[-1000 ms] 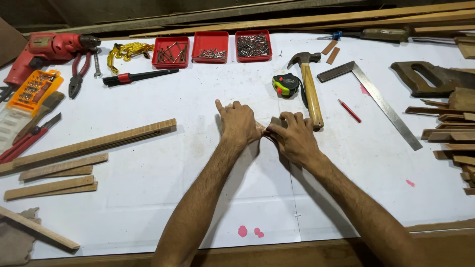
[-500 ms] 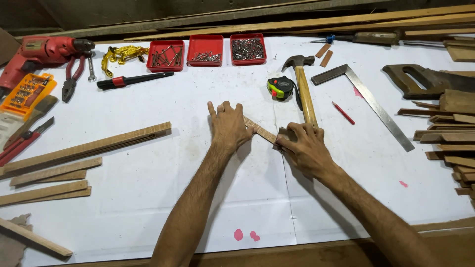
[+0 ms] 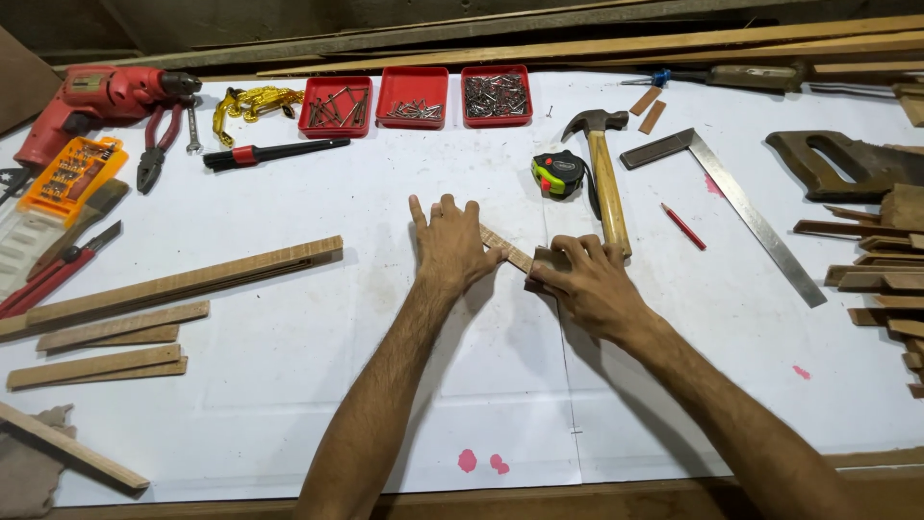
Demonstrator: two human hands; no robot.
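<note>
A short thin wooden strip (image 3: 507,249) lies at a slant on the white sheet (image 3: 289,385) in the middle of the bench. My left hand (image 3: 446,243) lies flat over its left end with fingers spread. My right hand (image 3: 589,280) presses a small wooden block (image 3: 547,260) against the strip's right end, fingers curled over it. Much of both pieces is hidden under my hands. A wooden-handled claw hammer (image 3: 606,178) lies just behind my right hand.
A tape measure (image 3: 560,173), red pencil (image 3: 683,226) and metal try square (image 3: 741,207) lie to the right. Three red trays (image 3: 414,96) of nails and screws stand at the back. Long wood strips (image 3: 183,284) lie left, wood offcuts (image 3: 881,279) and a handsaw (image 3: 847,164) right, a red drill (image 3: 91,96) far left.
My hands have drawn slightly apart, uncovering the slanted strip between them. The right hand has slid down and right onto the small block.
</note>
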